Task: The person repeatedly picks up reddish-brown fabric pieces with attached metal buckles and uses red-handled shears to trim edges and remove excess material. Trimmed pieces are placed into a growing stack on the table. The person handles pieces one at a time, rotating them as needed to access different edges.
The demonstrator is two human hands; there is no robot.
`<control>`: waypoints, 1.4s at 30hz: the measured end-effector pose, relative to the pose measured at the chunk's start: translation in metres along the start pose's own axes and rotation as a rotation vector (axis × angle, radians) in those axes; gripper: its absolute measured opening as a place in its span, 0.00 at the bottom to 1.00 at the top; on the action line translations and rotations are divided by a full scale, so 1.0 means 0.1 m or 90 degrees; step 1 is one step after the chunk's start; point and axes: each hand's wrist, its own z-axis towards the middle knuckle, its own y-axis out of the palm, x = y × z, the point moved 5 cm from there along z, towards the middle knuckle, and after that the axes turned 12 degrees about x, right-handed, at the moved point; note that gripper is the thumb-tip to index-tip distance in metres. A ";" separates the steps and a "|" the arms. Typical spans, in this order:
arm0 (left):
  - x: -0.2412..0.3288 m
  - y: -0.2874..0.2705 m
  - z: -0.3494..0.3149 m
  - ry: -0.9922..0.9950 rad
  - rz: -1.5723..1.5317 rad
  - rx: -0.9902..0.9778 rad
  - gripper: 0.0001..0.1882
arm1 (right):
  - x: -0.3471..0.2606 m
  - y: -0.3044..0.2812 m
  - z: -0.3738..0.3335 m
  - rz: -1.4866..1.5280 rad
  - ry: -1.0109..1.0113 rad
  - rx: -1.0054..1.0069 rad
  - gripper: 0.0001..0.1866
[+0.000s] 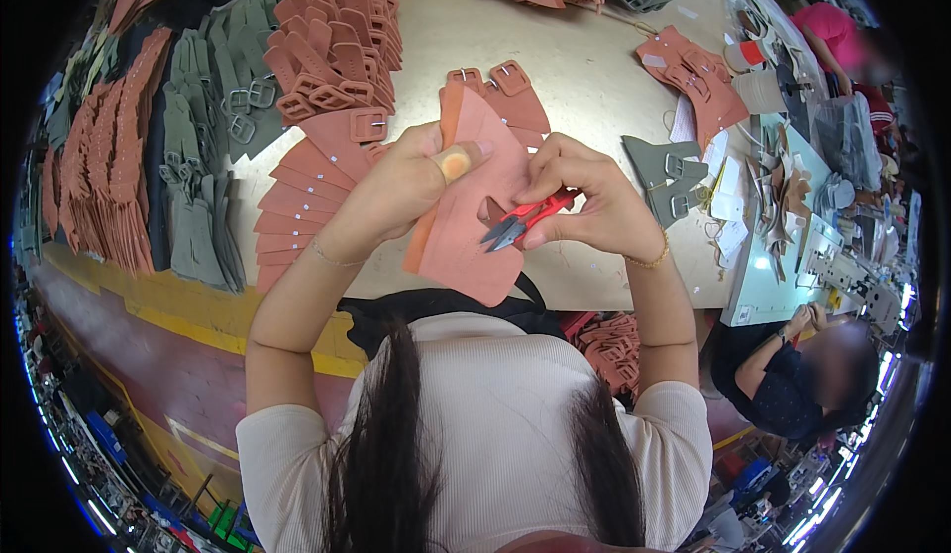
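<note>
My left hand [408,185] is closed on a salmon-coloured leather piece [474,256], its thumb pressed on the top face. A band of brighter orange shows along the piece's left side, and a small cut-out lies near its middle. My right hand [586,195] is wrapped round red-handled thread snips [540,218], whose dark blades lie over the leather beside that cut-out. Right-hand fingertips also touch the piece's right edge. Just beyond it lies a brown buckled leather part [515,105]. Fanned brown leather parts [302,192] lie by my left forearm.
Stacks of brown buckled straps [332,43] and grey-green strap parts [188,127] fill the table's left. On the right are a green buckled part [666,179], a brown one [693,83] and paper slips [730,201]. A co-worker [792,375] sits at a sewing machine [852,274].
</note>
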 end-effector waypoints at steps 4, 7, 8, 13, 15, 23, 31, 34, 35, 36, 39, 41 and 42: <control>0.01 -0.01 0.00 0.006 0.018 0.021 0.15 | 0.03 0.00 -0.01 -0.021 0.022 0.004 0.17; 0.02 0.02 0.01 0.000 0.000 0.004 0.12 | 0.04 0.00 -0.02 -0.020 0.027 0.003 0.17; 0.02 0.03 0.00 -0.005 -0.003 0.004 0.12 | 0.05 0.00 -0.03 -0.018 0.034 -0.001 0.17; 0.03 0.06 0.01 0.000 -0.034 0.025 0.12 | 0.05 -0.02 -0.04 -0.010 0.020 0.029 0.16; 0.03 0.06 0.02 -0.010 -0.009 0.022 0.12 | 0.06 -0.02 -0.04 -0.003 0.021 0.029 0.16; 0.00 0.01 0.07 -0.018 0.030 0.009 0.15 | 0.10 -0.03 -0.04 -0.012 0.032 0.030 0.16; 0.17 -0.14 0.54 0.135 0.113 0.098 0.14 | 0.23 -0.29 -0.10 0.019 0.062 0.213 0.12; 0.51 -0.17 0.80 0.456 0.597 0.231 0.15 | 0.33 -0.56 -0.26 0.112 0.094 0.380 0.10; 0.49 -0.09 0.91 0.526 0.664 0.302 0.16 | 0.35 -0.62 -0.32 0.143 0.088 0.417 0.11; 0.42 0.01 1.05 0.560 0.801 0.335 0.17 | 0.38 -0.66 -0.38 0.178 0.084 0.456 0.11; -0.02 0.38 1.36 0.673 1.167 0.351 0.20 | 0.46 -0.69 -0.54 0.185 0.107 0.480 0.11; -0.34 0.47 1.48 0.612 1.168 0.292 0.21 | 0.51 -0.71 -0.65 0.184 0.133 0.496 0.12; -0.45 0.49 1.51 0.588 1.139 0.264 0.21 | 0.52 -0.73 -0.69 0.175 0.124 0.503 0.12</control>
